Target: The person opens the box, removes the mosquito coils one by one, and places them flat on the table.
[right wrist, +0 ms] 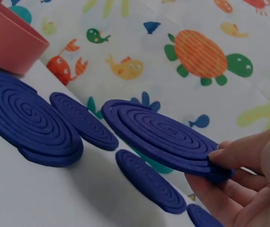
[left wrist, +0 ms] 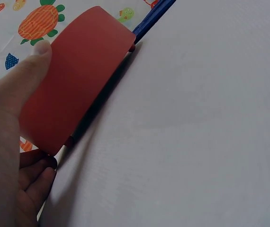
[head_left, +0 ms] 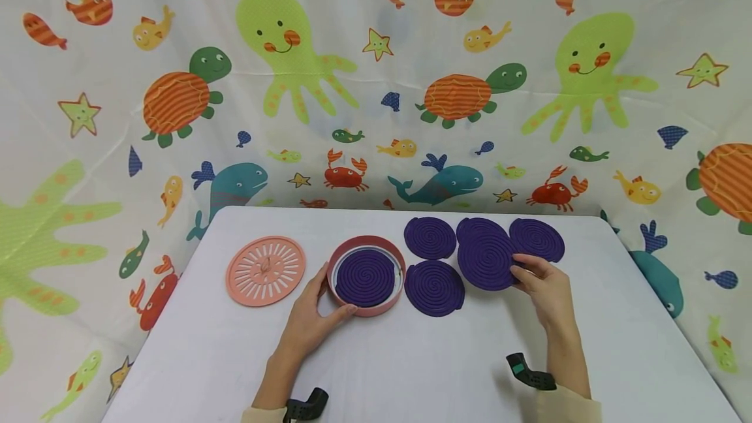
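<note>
A pink round mosquito coil holder [head_left: 399,271] sits on the table with a purple mosquito coil [head_left: 365,277] lying inside it. My left hand [head_left: 311,318] grips the holder's side from the left, thumb at its front; in the left wrist view the red-looking wall [left wrist: 80,78] fills the grasp. Between thumb and fingers, my right hand [head_left: 543,286] pinches another mosquito coil [right wrist: 163,135] by its edge. That coil is raised above the table, tilted in the right wrist view, and partly covers a coil [head_left: 470,224] behind it.
Several more coils lie on the table: one at the back [head_left: 430,237], one in front of it [head_left: 435,288], and one at the right [head_left: 537,239]. The slotted pink lid [head_left: 266,292] lies left of the holder. A patterned cloth [head_left: 376,129] hangs behind the white table [head_left: 411,371].
</note>
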Available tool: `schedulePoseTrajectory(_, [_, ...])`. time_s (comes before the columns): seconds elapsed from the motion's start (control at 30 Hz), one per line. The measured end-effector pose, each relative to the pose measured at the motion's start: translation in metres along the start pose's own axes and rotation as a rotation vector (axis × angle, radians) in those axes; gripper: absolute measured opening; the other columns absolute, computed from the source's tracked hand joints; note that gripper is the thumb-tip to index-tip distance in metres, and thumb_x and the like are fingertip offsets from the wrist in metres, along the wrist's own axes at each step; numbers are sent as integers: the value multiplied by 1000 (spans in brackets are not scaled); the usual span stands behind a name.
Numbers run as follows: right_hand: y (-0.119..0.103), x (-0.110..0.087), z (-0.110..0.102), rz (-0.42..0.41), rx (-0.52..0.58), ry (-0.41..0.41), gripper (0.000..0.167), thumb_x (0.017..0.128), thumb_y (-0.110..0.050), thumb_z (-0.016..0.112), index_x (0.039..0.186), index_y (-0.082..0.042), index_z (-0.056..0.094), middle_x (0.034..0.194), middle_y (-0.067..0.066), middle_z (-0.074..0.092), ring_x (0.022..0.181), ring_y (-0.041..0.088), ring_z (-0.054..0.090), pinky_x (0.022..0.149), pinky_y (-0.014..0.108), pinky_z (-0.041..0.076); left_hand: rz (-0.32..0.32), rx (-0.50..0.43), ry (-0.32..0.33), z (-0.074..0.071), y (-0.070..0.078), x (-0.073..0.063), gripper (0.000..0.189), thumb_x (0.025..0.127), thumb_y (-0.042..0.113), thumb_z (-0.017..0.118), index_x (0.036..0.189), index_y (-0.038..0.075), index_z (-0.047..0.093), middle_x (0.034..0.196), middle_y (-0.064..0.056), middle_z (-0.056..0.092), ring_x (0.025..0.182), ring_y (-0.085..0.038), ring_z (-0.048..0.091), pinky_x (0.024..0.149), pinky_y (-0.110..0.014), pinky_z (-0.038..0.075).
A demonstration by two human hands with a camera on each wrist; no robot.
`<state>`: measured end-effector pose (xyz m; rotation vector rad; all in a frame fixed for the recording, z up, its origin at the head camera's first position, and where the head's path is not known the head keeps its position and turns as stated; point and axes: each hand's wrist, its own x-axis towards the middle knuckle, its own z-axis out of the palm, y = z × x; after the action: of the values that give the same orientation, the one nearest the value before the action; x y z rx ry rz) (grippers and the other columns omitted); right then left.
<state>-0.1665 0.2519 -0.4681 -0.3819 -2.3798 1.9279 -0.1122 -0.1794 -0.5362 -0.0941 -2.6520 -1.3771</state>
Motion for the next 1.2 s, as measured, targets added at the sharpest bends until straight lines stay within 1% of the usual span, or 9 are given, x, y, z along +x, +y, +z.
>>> schedulePoseTrajectory(0.17, [3, 2, -5, 37, -16, -8, 36, 94, -5, 68, 127, 6, 61, 91, -21, 67, 82, -3, 65, 74, 16, 62, -6, 5, -2, -1, 0, 0, 104, 76, 56, 81, 159, 21, 29, 160, -5, 41, 143, -21, 47, 118, -36, 42])
schedulePoseTrajectory(0.33, [7, 4, -10, 39, -24, -32, 36, 94, -5, 68, 127, 6, 62, 95, -24, 65, 85, 0, 66, 74, 17, 62, -3, 2, -1, -1, 0, 0, 104, 76, 56, 82, 159, 21, 29, 159, -5, 41, 143, -21, 47, 118, -36, 42])
schedulePoseTrajectory(0.5, [13, 5, -13, 31, -28, -70, 36, 94, -2, 66, 127, 9, 60, 90, -21, 68, 82, -2, 66, 73, 18, 62, -9, 4, -3, -1, 0, 0, 104, 76, 57, 82, 159, 21, 29, 159, -5, 41, 143, -21, 47, 118, -36, 42])
schedulePoseTrajectory(0.77, [18, 7, -18, 49, -47, -94, 33, 94, -3, 66, 126, 6, 63, 89, -21, 68, 81, -2, 65, 74, 18, 62, -22, 8, -14, -2, 1, 0, 105, 76, 59, 81, 159, 23, 28, 160, -3, 40, 144, -21, 46, 118, -37, 41])
schedulePoseTrajectory(0.9, [21, 7, -19, 65, -75, -99, 33, 94, -5, 67, 125, 4, 64, 87, -22, 67, 80, -1, 64, 72, 19, 62, -21, 8, -14, -2, 1, 1, 105, 76, 59, 81, 159, 23, 28, 160, -3, 40, 144, -21, 46, 118, -37, 41])
schedulePoseTrajectory(1.0, [23, 8, -20, 76, -76, -111, 32, 93, -6, 68, 124, 3, 65, 87, -22, 67, 79, -1, 64, 71, 19, 62, -20, 10, -14, -3, 1, 2, 105, 76, 59, 80, 159, 22, 28, 160, -4, 40, 144, -21, 46, 118, -38, 42])
schedulePoseTrajectory(1.13, [25, 8, -21, 88, -71, -136, 35, 93, -7, 69, 126, 4, 64, 87, -22, 68, 79, -2, 64, 71, 19, 61, -19, 7, -16, -3, 1, 3, 105, 76, 59, 80, 159, 22, 28, 160, -4, 40, 144, -22, 46, 118, -38, 41])
schedulePoseTrajectory(1.2, [25, 8, -21, 89, -79, -150, 38, 94, -8, 69, 129, 7, 61, 89, -21, 68, 80, -3, 64, 72, 19, 61, -19, 8, -15, -3, 0, 3, 105, 76, 58, 80, 159, 22, 28, 160, -4, 40, 144, -22, 46, 118, -39, 41])
